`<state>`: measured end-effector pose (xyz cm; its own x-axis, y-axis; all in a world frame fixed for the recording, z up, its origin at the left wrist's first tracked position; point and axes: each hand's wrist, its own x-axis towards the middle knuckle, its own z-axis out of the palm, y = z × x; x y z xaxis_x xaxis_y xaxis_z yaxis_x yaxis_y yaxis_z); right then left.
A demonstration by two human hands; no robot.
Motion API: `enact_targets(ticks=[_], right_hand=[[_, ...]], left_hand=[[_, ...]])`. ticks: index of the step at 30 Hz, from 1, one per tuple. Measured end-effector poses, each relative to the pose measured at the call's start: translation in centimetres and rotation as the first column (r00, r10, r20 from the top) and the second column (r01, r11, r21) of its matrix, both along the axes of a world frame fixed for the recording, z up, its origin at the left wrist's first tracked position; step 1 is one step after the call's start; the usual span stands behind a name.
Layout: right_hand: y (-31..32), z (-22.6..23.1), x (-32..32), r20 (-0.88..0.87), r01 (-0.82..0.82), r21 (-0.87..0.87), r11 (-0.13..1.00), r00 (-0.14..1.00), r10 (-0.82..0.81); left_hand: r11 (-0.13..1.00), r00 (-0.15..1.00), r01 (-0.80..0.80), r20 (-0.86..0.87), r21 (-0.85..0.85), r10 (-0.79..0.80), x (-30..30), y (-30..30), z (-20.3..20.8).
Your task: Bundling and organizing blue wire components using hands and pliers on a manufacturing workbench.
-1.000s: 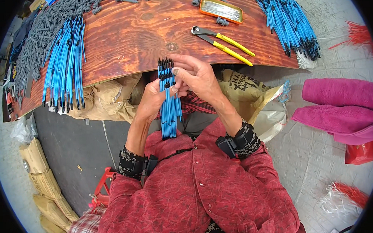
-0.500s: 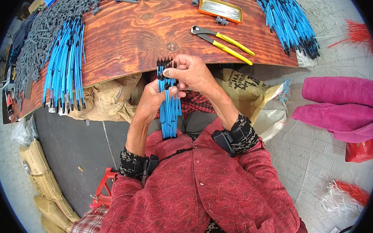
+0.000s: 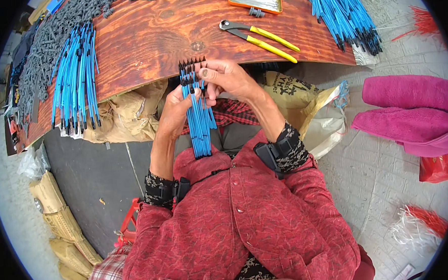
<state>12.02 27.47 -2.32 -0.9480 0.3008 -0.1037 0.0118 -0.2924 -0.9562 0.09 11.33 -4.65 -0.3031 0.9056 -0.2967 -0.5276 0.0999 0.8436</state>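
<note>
A bundle of thin blue tubes (image 3: 199,131) with black pointed tips stands in front of my torso, its lower end by my lap. My left hand (image 3: 173,112) is closed around the bundle below the tips, thumb across its front. Higher up, my right hand (image 3: 233,82) pinches at the bundle's right side with thumb and fingers bent, close to the black tips (image 3: 192,64). Parts of the upper tubes are hidden behind my fingers.
On the wooden table (image 3: 143,43) lie pliers with yellow handles (image 3: 269,44), a tin of thin metal pins (image 3: 255,0), grey plastic fittings (image 3: 45,63), and piles of blue tubes at left (image 3: 74,79) and right (image 3: 342,19). Sacks (image 3: 308,100) stand beneath its edge.
The bundle and both hands sit slightly higher and further left in view, as do the table and its things. Both hands stay on the bundle.
</note>
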Motion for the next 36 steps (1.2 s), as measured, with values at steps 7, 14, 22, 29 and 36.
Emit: enact_targets(ticks=[7,14,22,29,36], right_hand=[[0.1,0.0,-0.8,0.033,0.028,-0.011,1.000,0.999,-0.028],[-0.6,-1.0,-1.3,0.093,0.143,0.059,0.988,0.985,-0.148],[-1.0,1.8,-1.3,0.041,0.147,0.055,0.988,0.988,-0.150],[-0.6,0.9,-1.1,0.080,0.126,0.096,0.987,0.988,-0.134],[-0.5,2.5,-0.9,0.050,0.078,0.207,0.975,0.995,-0.091]], left_hand=[[1.000,1.000,0.003,0.028,0.007,-0.003,-0.2,-0.1,-0.2],[0.999,0.999,0.025,0.023,0.038,-0.026,-0.1,-0.2,-0.3],[1.000,1.000,0.020,-0.010,-0.007,-0.020,0.2,0.1,0.5],[0.997,0.997,0.079,-0.020,-0.006,-0.079,-0.1,0.4,1.4],[0.997,0.997,0.066,-0.026,-0.035,-0.067,0.0,0.6,1.3]])
